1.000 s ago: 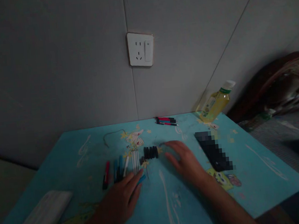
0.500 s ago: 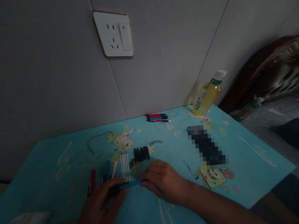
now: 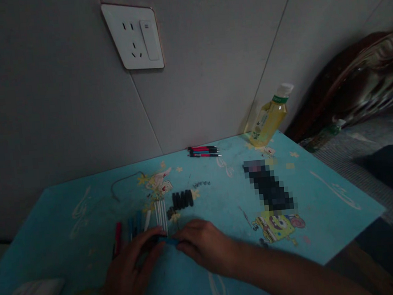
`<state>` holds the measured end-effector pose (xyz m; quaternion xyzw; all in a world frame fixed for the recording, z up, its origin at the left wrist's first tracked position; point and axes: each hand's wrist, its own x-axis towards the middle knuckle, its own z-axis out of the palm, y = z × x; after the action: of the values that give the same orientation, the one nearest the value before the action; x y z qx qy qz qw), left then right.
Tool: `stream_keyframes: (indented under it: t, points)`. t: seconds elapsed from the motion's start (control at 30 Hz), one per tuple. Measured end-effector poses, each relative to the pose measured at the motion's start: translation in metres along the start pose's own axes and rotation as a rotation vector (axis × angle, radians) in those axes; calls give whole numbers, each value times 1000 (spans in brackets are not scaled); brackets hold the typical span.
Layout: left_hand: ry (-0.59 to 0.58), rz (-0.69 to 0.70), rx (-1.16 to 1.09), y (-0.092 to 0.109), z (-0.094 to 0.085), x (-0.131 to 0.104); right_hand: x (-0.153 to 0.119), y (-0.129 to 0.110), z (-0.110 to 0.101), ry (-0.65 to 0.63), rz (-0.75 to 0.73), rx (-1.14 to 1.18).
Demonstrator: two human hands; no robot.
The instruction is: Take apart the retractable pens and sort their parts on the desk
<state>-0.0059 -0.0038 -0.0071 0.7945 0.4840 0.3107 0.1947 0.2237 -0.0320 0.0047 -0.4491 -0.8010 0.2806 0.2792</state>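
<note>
Both hands have closed in since a second ago: the left hand (image 3: pixel 131 270) and the right hand (image 3: pixel 205 245) now pinch the two ends of one blue pen barrel (image 3: pixel 168 241) low over the near part of the counter (image 3: pixel 324 187), so it looks like a part is being fitted. Behind them lie about five black caps (image 3: pixel 182 199), a row of white refills (image 3: pixel 160 212), one red pen barrel (image 3: pixel 117 232), a small spring (image 3: pixel 201 183), and three finished pens (image 3: pixel 203 151) by the wall; exact refill count is too dim to tell.
</note>
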Motion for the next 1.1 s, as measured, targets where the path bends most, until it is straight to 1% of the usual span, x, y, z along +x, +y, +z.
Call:
stream_keyframes:
  t: [0.1,0.2,0.27,0.33,0.4,0.47,0.5,0.53,0.6,0.63,0.7,0.77,0.8,0.87,0.93,1.0,1.1]
  points:
    - [-21,1,14,-1,1,0,1,3,-1,-14,22,-102]
    - [-50,15,28,-1,3,0,3,7,2,-37,12,-234]
    - [-74,24,25,-2,4,0,4,7,3,-26,7,-303]
    - [-90,25,34,-2,4,-1,4,4,0,2,9,-342]
    - [-105,27,63,-3,4,-1,1,2,-15,48,18,-354]
    - [-108,39,87,-4,4,-1,-6,9,-43,134,47,-374]
    - [-103,49,92,-5,4,-1,-12,17,-61,192,72,-402]
    - [-91,59,95,-5,4,-1,-19,29,-81,270,113,-442]
    - [-62,67,92,-4,4,-1,-34,60,-119,429,252,-562]
    - [-56,67,88,-3,3,-1,-42,78,-136,450,309,-623]
    - [-66,61,70,0,3,0,-57,113,-161,414,395,-719]
    - [-82,75,47,3,3,0,-70,138,-173,371,424,-783]
    - [-79,86,40,4,3,1,-75,146,-176,350,424,-800]
    - [-58,100,40,4,3,1,-84,153,-177,327,408,-805]
    - [-39,103,48,3,4,2,-92,152,-178,347,403,-769]
    - [-26,106,56,1,4,3,-101,148,-180,442,439,-697]
    - [-28,94,69,1,4,5,-118,143,-184,647,489,-556]
